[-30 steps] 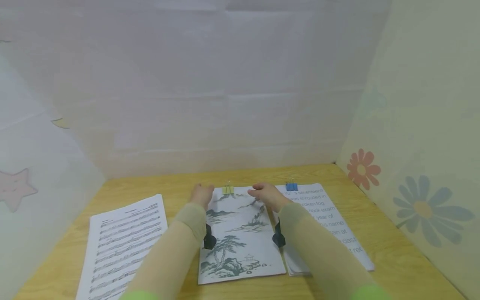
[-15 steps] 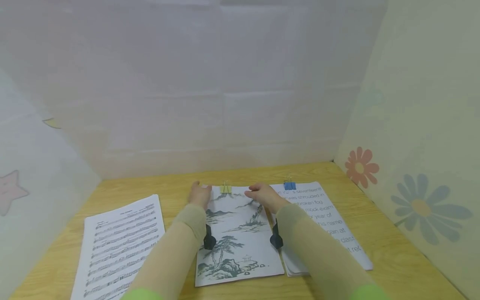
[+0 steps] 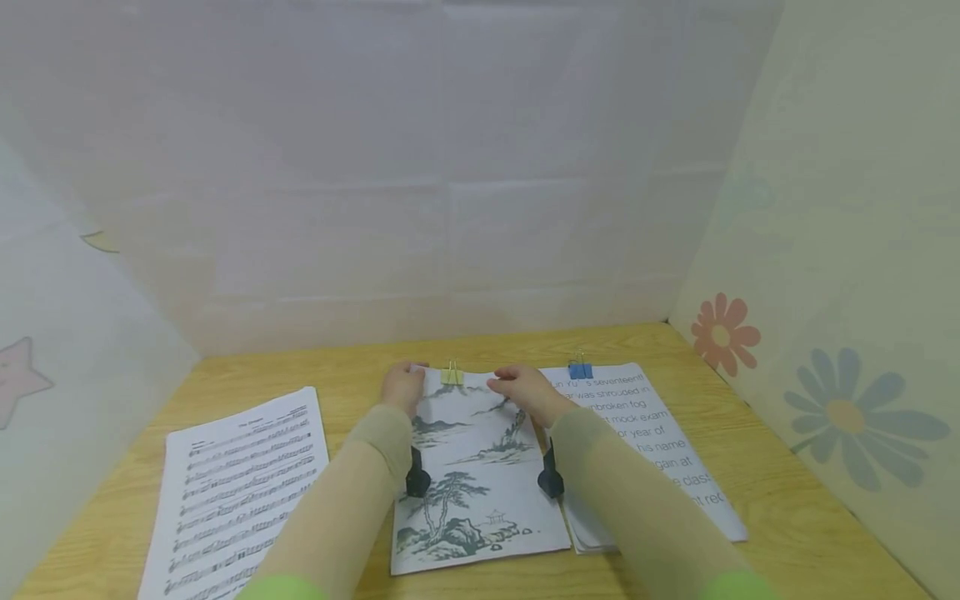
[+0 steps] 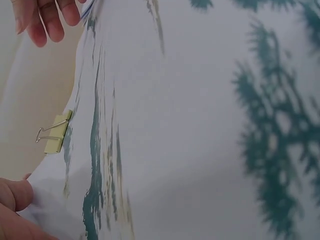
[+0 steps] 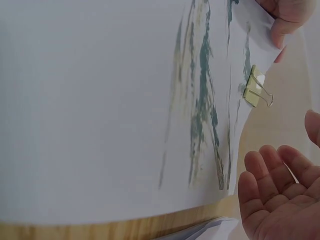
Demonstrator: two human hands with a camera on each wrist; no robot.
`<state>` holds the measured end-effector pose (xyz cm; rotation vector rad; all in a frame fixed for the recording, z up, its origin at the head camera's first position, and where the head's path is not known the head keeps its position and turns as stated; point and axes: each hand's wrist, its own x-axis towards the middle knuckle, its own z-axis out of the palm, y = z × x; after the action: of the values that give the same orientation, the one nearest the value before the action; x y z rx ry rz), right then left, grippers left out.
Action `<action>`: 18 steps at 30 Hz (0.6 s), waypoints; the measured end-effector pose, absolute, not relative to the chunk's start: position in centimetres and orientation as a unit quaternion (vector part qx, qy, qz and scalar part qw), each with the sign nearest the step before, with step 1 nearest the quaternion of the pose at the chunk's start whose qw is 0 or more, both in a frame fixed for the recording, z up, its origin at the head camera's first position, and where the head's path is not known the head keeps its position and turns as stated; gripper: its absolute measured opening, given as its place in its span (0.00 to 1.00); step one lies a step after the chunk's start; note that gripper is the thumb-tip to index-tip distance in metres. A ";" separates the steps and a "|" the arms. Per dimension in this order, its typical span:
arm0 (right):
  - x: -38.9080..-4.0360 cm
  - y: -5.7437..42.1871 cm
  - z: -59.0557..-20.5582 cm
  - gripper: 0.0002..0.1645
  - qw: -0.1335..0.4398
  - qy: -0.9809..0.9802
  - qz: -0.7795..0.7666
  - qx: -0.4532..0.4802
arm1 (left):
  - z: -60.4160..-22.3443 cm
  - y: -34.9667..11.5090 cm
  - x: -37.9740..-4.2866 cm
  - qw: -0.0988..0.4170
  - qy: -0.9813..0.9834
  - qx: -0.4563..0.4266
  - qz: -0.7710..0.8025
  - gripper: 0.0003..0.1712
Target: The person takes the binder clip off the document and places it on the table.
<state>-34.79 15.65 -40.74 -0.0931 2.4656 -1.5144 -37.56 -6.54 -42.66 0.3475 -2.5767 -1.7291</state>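
Thumb and fingers of the left hand (image 3: pixel 403 390) pinch the corner of the ink-painting sheet (image 3: pixel 476 467) just left of the yellow clip (image 3: pixel 452 377). To the right of that clip, the right hand (image 3: pixel 527 390) is held loose at the other top corner, palm up, its thumb well apart from the fingers; whether its fingertips touch the paper cannot be told. The yellow clip bites the sheet's top edge, its wire handles pointing away from the person. Well right of it, a blue clip (image 3: pixel 581 371) holds the printed text pages (image 3: pixel 660 450), whose left edge lies just beside the painting's right edge. Left of the yellow clip and nearer the person lies sheet music (image 3: pixel 240 492), with wooden tabletop (image 3: pixel 345 367) between it and the painting. More wood runs behind the clip to the back wall (image 3: pixel 480 167). The painting's long axis stretches from the clip toward the person, its pine and rocks at the near end.
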 end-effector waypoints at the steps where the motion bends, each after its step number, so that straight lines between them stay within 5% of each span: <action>1: -34.8 15.6 -40.7 0.30 0.122 0.845 -0.519 -0.030 | -42.7 -6.5 -37.6 0.011 -0.825 0.112 -0.554 0.18; 18: -34.7 15.8 -40.9 0.30 0.122 0.843 -0.524 -0.027 | -42.6 -6.5 -37.2 0.012 -0.841 0.122 -0.526 0.15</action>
<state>-34.69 15.81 -40.92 -0.0776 2.4600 -1.5298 -37.20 -6.46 -42.61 0.3795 -2.6239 -1.6409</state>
